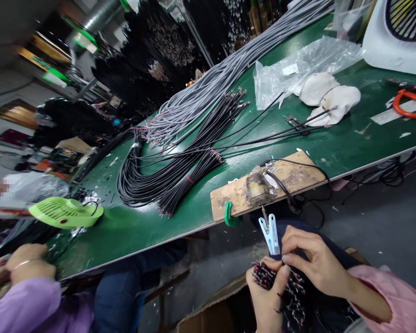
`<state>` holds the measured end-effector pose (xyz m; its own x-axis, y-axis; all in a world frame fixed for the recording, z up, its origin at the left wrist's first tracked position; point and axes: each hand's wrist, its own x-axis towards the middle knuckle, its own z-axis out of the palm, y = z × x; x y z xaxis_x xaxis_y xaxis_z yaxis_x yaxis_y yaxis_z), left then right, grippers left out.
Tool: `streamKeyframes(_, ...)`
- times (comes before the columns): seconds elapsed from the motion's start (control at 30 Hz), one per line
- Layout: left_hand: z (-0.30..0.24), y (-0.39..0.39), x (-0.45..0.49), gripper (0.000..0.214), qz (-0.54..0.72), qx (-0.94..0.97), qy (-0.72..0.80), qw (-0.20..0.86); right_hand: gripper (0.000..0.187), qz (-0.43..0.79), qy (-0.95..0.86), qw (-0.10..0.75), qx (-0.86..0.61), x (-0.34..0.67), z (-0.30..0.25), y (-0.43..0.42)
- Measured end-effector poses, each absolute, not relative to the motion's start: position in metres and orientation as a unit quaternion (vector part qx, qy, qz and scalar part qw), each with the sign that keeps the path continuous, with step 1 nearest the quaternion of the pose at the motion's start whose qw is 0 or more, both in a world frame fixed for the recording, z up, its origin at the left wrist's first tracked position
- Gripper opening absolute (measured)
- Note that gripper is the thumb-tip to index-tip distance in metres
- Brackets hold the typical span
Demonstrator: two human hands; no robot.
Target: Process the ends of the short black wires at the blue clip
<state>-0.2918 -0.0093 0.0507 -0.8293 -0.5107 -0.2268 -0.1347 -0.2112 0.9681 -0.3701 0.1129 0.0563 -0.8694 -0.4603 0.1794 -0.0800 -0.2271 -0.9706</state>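
My left hand (267, 298) is closed around a bundle of thin black cables (294, 303) with stripped red, white and black wire ends. My right hand (314, 261) pinches with thumb and forefinger close to my left thumb; what lies between the fingertips is too small to make out. Just above my fingers is a light blue clothespin (271, 237), attached to the shaft of a small motor (258, 187). The motor is fixed on a worn wooden board (225, 196), which a green clamp (231, 216) holds at the table edge.
Black cables (180, 171) and long grey cables (222, 76) lie on the green table (131, 240). Further right are white gloves (336, 99), a plastic bag (305, 64), orange-handled scissors (402, 104) and a fan (395, 51). A co-worker's purple sleeve (31, 300) and green fan (65, 212) are left; a cardboard box (208, 319) is below.
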Motion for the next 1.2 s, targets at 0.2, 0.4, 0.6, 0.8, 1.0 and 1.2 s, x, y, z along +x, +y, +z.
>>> streamKeyframes(0.2,0.059,-0.009,-0.293,0.029,-0.755,0.236,-0.604,0.097,0.026,-0.851,0.364,0.369,-0.083,-0.361,0.048,0.101)
streamKeyframes(0.4,0.067,-0.014,-0.296,0.017,-0.744,0.186,-0.621,0.161,0.035,-0.867,0.376,0.323,-0.048,-0.387,0.066,0.092)
streamKeyframes(0.6,0.072,-0.023,-0.306,0.018,-0.739,0.168,-0.625,0.187,0.046,-0.849,0.371,0.356,-0.125,-0.408,0.084,0.083)
streamKeyframes(0.8,0.079,-0.018,-0.313,0.018,-0.771,0.206,-0.583,0.149,0.044,-0.866,0.319,0.374,-0.092,-0.406,0.086,0.082)
streamKeyframes(1.0,0.08,-0.017,-0.312,0.02,-0.78,0.194,-0.579,0.136,0.048,-0.872,0.283,0.394,-0.068,-0.405,0.064,0.085)
streamKeyframes(1.2,0.064,-0.019,-0.3,0.028,-0.756,0.205,-0.609,0.126,0.037,-0.833,0.43,0.332,-0.103,-0.401,0.044,0.108)
